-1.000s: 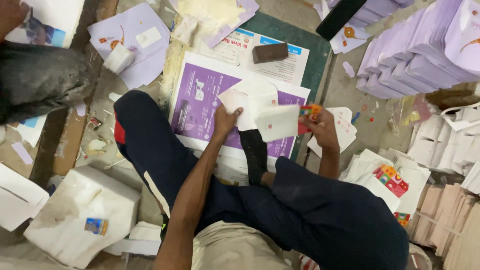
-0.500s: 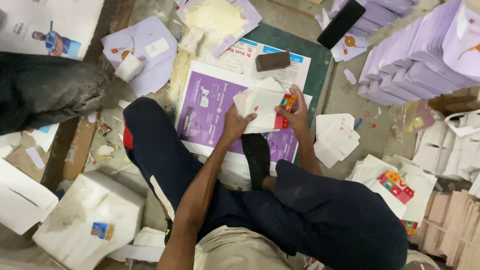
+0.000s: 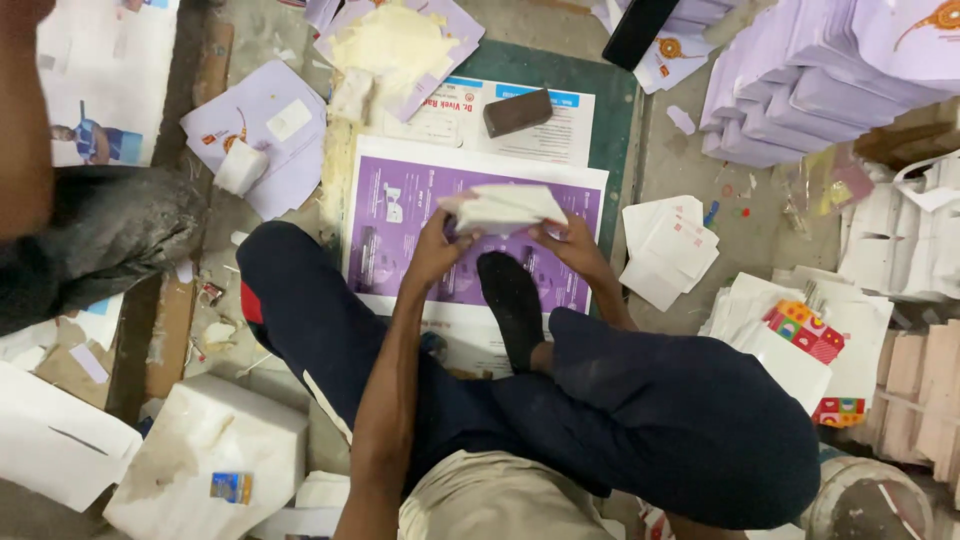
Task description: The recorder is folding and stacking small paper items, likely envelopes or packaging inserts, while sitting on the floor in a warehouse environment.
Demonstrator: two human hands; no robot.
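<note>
floor (image 3: 690, 160); both hands pinch white paper (image 3: 505, 208)

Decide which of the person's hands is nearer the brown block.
Right. The right hand holds the white paper just below the brown block; the left hand grips it further left.

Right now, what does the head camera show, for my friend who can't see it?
A person sitting cross-legged on the floor holds a folded white paper piece in the left hand and right hand, above a purple printed sheet. Paper stacks and a brown block lie around.
</note>
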